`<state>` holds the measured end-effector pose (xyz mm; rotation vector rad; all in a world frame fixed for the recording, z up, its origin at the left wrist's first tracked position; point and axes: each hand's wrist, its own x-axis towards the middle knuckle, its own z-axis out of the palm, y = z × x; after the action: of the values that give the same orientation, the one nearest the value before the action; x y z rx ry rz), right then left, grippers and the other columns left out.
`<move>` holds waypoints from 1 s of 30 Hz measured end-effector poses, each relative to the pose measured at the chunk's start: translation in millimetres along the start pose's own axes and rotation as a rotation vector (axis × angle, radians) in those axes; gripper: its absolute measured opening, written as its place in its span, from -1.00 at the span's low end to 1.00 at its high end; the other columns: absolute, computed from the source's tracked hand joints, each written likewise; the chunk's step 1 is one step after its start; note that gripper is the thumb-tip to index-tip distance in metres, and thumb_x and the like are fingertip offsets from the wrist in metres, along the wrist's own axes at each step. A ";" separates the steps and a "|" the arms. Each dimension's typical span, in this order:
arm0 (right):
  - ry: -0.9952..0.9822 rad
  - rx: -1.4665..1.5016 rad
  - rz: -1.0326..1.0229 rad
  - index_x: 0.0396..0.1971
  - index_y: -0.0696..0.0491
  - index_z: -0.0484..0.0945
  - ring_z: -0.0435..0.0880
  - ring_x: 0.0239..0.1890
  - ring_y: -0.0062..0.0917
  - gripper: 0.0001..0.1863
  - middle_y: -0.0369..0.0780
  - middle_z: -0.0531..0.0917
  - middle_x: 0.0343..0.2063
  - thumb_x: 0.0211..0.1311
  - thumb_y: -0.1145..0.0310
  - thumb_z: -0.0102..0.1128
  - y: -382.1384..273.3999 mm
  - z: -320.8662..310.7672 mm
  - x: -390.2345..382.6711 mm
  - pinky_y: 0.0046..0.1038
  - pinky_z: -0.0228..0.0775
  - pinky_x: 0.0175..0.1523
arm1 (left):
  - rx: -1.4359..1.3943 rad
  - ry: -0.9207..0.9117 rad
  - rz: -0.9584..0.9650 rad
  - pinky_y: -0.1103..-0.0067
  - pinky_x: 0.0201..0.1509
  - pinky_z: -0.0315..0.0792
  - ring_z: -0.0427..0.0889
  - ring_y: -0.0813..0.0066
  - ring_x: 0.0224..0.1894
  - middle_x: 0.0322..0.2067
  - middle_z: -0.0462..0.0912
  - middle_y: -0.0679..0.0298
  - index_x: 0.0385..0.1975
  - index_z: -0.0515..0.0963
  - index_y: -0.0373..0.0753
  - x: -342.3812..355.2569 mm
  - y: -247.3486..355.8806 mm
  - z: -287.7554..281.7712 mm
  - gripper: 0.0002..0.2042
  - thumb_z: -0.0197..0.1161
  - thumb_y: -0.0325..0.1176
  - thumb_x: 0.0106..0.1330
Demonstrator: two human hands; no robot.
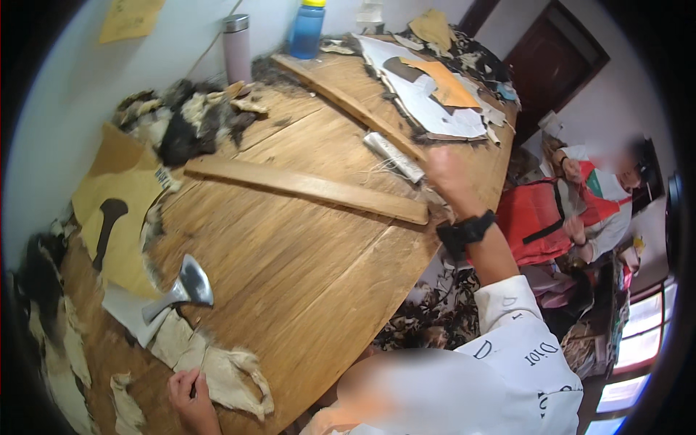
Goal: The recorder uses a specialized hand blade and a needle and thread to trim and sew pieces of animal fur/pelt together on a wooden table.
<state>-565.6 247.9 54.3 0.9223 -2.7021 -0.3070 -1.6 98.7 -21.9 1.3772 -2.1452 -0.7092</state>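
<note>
At the lower left, my left hand [190, 399] pinches the edge of a cream fur piece [235, 373] lying on the wooden table. A seam-like line crosses the hide just above my fingers. My right hand [447, 172], with a black watch [467, 233] on the wrist, is raised over the table's right side near the end of a long wooden strip. It is blurred and looks closed; whatever it holds cannot be made out. Beyond the left hand, a shiny metal tool with a flared end [181, 288] rests on white sheet material [129, 312] beside the fur.
A wooden bar [304, 190] and a white thread roll [394, 156] lie mid-table. Tan card [134, 177] and fur scraps [196, 119] line the left. A pink flask [237, 54] and blue bottle [307, 32] stand behind. A person in a red apron [533, 217] is at right.
</note>
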 end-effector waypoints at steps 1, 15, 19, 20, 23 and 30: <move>0.024 -0.040 -0.017 -0.53 0.10 0.60 0.64 -0.35 -0.18 -0.79 -0.04 0.63 -0.46 0.05 0.45 -0.06 0.6 -10.3 -2.0 -0.18 0.49 -0.33 | 0.018 0.014 -0.029 0.54 -0.14 0.35 0.47 0.33 -0.28 -0.34 0.47 0.19 -0.39 0.54 -0.38 -1.0 0.5 -2.3 -0.88 0.22 -0.58 0.05; -0.315 1.135 -1.474 -0.50 0.07 0.53 0.52 -0.40 -0.29 -0.96 -0.20 0.46 -0.51 -0.01 0.48 0.17 -309.9 -105.0 -142.7 -0.33 0.37 -0.30 | 0.037 0.164 0.053 0.50 -0.21 0.24 0.49 0.46 -0.31 -0.43 0.55 0.42 -0.46 0.67 -0.02 0.5 12.9 6.6 -0.88 0.34 -0.35 -0.04; -0.317 1.152 -1.594 -0.53 0.07 0.51 0.51 -0.39 -0.27 -0.97 -0.21 0.47 -0.52 -0.03 0.46 0.17 -349.6 -86.7 -160.9 -0.31 0.34 -0.31 | 0.000 0.143 0.025 0.49 -0.18 0.22 0.49 0.48 -0.29 -0.44 0.53 0.43 -0.46 0.66 -0.04 -0.3 15.5 5.7 -0.88 0.31 -0.39 -0.03; -0.324 1.135 -1.602 -0.53 0.07 0.50 0.51 -0.39 -0.26 -0.96 -0.20 0.47 -0.53 -0.02 0.47 0.16 -355.0 -82.2 -159.9 -0.32 0.34 -0.31 | 0.006 0.143 0.019 0.49 -0.17 0.22 0.49 0.48 -0.29 -0.44 0.53 0.44 -0.46 0.65 -0.05 0.1 15.9 5.7 -0.88 0.30 -0.40 -0.03; -0.316 1.113 -1.621 -0.53 0.08 0.50 0.50 -0.39 -0.25 -0.96 -0.19 0.47 -0.53 -0.02 0.47 0.16 -355.2 -79.2 -157.9 -0.33 0.33 -0.31 | -0.006 0.132 0.014 0.49 -0.16 0.22 0.49 0.48 -0.28 -0.44 0.53 0.44 -0.45 0.65 -0.07 0.1 15.8 5.9 -0.88 0.30 -0.41 -0.03; -0.336 1.196 -1.648 -0.52 0.12 0.49 0.50 -0.37 -0.24 -0.95 -0.18 0.47 -0.54 -0.04 0.50 0.16 -355.3 -74.2 -151.5 -0.32 0.31 -0.26 | -0.010 0.136 0.002 0.48 -0.17 0.21 0.48 0.47 -0.30 -0.45 0.53 0.44 -0.45 0.65 -0.08 2.0 19.3 7.7 -0.90 0.29 -0.41 0.00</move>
<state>-225.9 58.5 -4.3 3.3366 -1.2958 1.0654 -20.2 105.0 -14.6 1.3770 -2.0340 -0.6072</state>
